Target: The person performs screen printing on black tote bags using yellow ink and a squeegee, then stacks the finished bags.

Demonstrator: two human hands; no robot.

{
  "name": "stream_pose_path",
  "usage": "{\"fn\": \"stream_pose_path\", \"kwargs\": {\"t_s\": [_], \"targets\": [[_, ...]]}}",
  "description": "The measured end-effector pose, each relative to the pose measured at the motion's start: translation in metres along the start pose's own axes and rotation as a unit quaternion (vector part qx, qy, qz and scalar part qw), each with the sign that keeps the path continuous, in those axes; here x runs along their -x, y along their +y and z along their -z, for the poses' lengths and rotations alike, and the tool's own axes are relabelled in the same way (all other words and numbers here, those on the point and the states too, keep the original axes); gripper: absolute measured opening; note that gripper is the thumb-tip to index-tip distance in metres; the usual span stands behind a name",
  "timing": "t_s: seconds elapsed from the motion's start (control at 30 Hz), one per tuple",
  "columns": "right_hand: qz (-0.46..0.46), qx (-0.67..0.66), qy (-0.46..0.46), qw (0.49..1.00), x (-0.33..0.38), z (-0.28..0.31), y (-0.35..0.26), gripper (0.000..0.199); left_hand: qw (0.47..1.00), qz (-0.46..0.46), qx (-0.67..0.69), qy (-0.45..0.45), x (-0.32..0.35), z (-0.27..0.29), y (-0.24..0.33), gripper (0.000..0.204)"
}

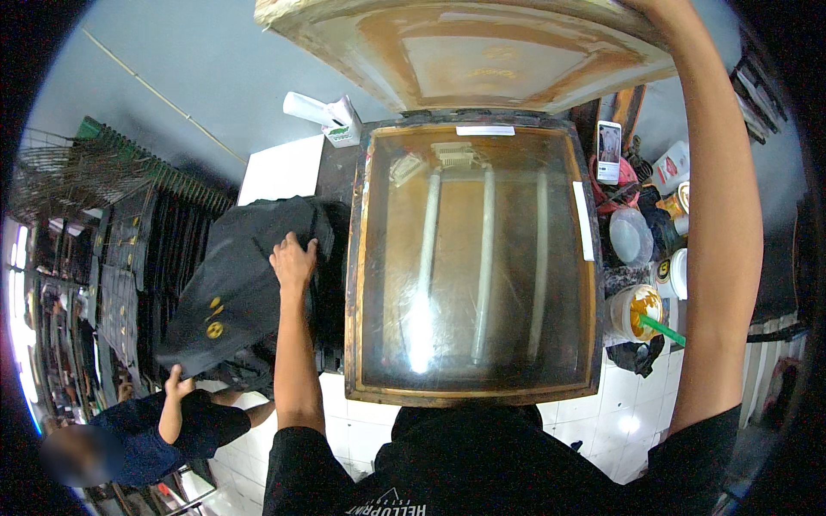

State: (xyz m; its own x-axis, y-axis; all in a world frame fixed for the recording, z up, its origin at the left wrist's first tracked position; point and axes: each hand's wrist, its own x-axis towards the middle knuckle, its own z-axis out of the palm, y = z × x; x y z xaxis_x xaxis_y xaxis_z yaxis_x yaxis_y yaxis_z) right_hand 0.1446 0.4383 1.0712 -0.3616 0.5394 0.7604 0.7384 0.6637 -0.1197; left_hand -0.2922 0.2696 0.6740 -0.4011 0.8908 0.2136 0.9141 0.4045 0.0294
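My left hand (294, 260) is at the far edge of a black cloth piece (245, 258) with small yellow prints, its fingers bent onto the fabric. At the top right, my right hand (652, 5) meets the upper edge of a raised wooden screen printing frame (482, 60); its fingers are cut off by the picture's edge. The frame's mesh is stained orange-brown and tilts up from hinges. Below it lies a glossy glass-topped printing table (508, 275) with a wooden rim, reflecting long lamps. White tape strips (485, 131) stick to its rim.
On the left, another person's hand (178, 383) is by the cloth's near end. Racks of black pieces (129, 249) stand behind. To the right are a phone (609, 150), a tub of yellow ink (637, 311) with a green stick (662, 328), and several containers.
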Motion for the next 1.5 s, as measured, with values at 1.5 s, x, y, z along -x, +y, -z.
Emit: {"fn": "stream_pose_path", "kwargs": {"t_s": [1.5], "targets": [[0.004, 0.004, -0.066, 0.998, -0.011, 0.003, 0.025, 0.03, 0.857, -0.235, 0.268, -0.371, 0.039, 0.035, 0.444, 0.041]]}}
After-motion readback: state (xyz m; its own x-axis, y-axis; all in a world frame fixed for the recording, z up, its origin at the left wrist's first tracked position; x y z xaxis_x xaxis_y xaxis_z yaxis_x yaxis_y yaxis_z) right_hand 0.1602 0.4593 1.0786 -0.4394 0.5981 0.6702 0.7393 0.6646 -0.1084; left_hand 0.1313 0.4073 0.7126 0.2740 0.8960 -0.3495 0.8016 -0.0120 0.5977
